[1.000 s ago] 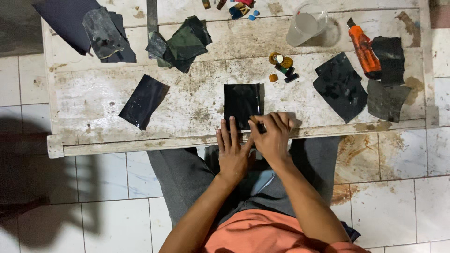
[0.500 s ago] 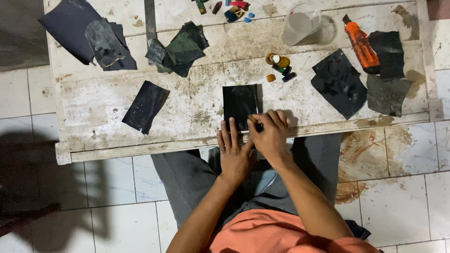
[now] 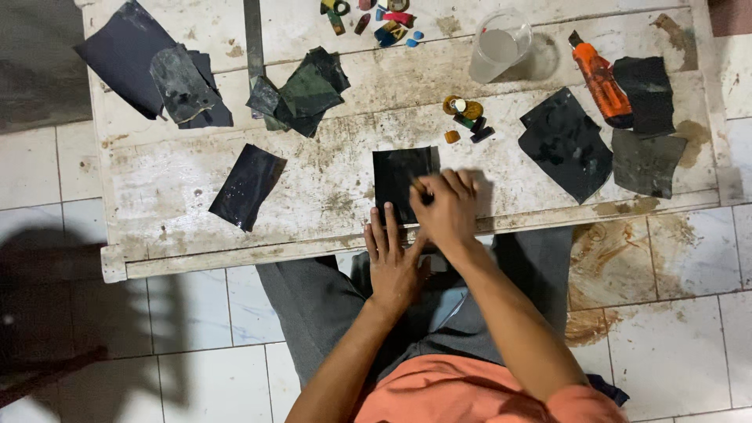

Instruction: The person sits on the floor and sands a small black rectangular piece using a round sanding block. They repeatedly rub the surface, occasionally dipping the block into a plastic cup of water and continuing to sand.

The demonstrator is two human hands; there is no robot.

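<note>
A black sheet of sandpaper (image 3: pixel 395 174) lies on the worn white table (image 3: pixel 329 196), close to its near edge. My left hand (image 3: pixel 392 262) rests flat with its fingertips on the sheet's near edge. My right hand (image 3: pixel 445 207) is over the sheet's right lower corner and is blurred by motion. Its fingers are pinched on a small dark piece (image 3: pixel 427 197) that is pressed against the sandpaper. Most of that piece is hidden by the fingers.
Other dark sheets lie at the left (image 3: pixel 247 186), back left (image 3: pixel 125 51), middle back (image 3: pixel 301 90) and right (image 3: pixel 564 145). A clear plastic cup (image 3: pixel 500 45), an orange tool (image 3: pixel 599 78) and small coloured bits (image 3: pixel 464 117) sit at the back. White floor tiles surround my lap.
My right hand has slid away from me, from the table's near edge onto the sandpaper. The left hand has stayed at the sheet's near edge.
</note>
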